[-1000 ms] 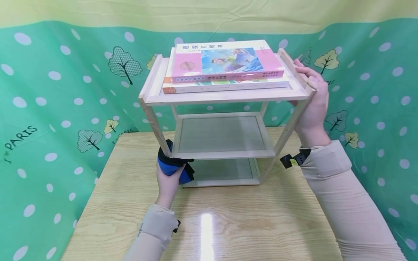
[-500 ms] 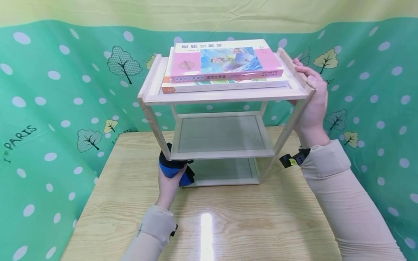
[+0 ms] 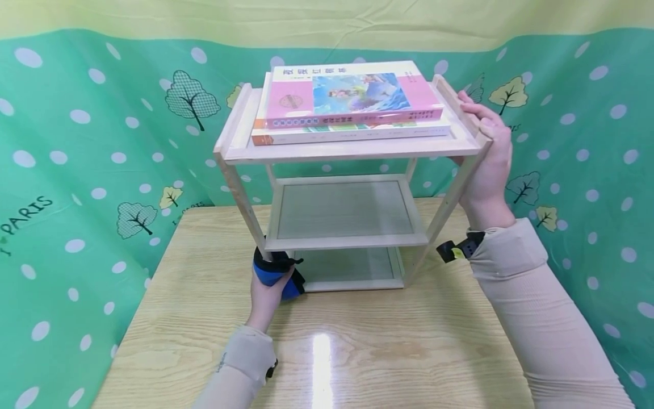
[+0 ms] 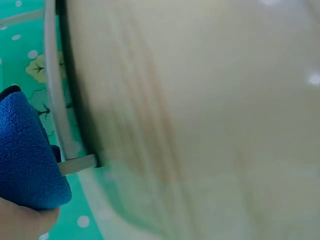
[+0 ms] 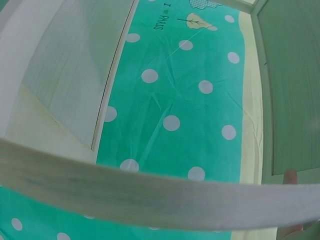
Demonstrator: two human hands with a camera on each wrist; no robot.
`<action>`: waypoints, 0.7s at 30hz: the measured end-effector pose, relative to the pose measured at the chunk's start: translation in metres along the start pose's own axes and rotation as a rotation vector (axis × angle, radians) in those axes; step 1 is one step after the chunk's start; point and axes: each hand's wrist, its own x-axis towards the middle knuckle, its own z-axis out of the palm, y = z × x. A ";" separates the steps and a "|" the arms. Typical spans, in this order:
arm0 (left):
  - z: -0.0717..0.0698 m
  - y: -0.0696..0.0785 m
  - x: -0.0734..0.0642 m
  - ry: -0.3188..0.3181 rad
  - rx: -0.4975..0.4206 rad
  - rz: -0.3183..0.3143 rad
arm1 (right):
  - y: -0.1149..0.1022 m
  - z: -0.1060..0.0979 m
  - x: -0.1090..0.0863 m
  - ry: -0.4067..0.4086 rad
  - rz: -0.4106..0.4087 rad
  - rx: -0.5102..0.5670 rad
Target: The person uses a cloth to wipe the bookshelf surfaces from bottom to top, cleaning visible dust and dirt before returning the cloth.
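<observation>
A pale wooden three-tier shelf rack (image 3: 347, 243) stands on the table. On its top tier lie a pink-and-white book (image 3: 357, 99) and a white book (image 3: 352, 135) under it. My left hand (image 3: 265, 298) holds a blue cloth with black edging (image 3: 268, 276) against the front left leg, below the middle tier. The left wrist view shows the folded cloth (image 4: 30, 150) and part of the hand (image 4: 25, 222). My right hand (image 3: 487, 165) grips the top right side rail, its thumb mostly hidden beneath. In the right wrist view only fingers (image 5: 290, 177) show at the corner.
The wood-grain table (image 3: 368, 341) extends in front of and beside the rack. A green dotted curtain (image 3: 92, 170) hangs behind and along both sides. The rack's middle tier (image 3: 347, 207) and bottom tier (image 3: 347, 267) bear nothing visible.
My left hand has slid down the front left leg with the blue cloth, toward the lower tier. The right hand keeps its grip on the top rail.
</observation>
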 end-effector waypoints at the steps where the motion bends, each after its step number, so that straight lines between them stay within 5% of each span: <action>1: 0.000 -0.001 0.000 -0.004 0.009 -0.008 | 0.000 0.000 0.000 0.002 0.000 0.002; 15: -0.001 -0.004 -0.008 -0.045 -0.016 0.006 | 0.001 0.001 -0.001 0.005 0.000 -0.023; 21: 0.000 -0.001 -0.011 -0.040 0.045 0.007 | 0.000 0.001 0.001 0.015 0.011 -0.036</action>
